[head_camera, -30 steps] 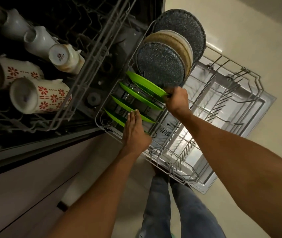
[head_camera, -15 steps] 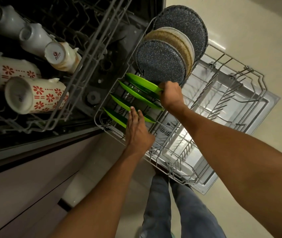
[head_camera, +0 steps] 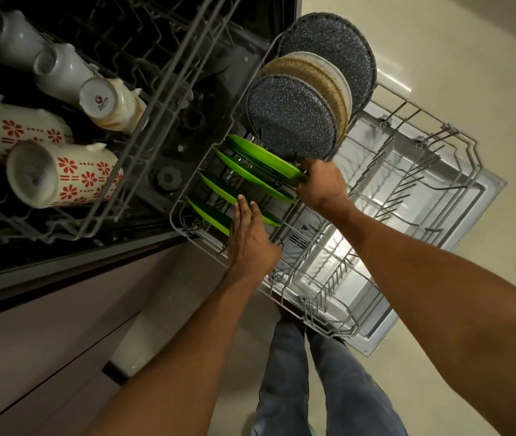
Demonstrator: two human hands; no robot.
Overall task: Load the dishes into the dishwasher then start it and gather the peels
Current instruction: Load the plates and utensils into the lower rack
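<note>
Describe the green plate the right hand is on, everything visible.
The topmost green plate is bright green, smooth, plastic-looking, round with a shallow raised rim. It stands on edge, tilted, in the lower rack, first of four green plates in a row, just in front of the small speckled dark plate. The right hand grips its near edge, fingers curled over the rim. Its lower part is hidden among the tines.

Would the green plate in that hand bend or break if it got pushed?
Probably neither. The green plate that the right hand pinches looks thin and plastic, so likely light and a bit springy. It stands on edge between the rack wires, so a sideways push might tip it against the next plate.
</note>
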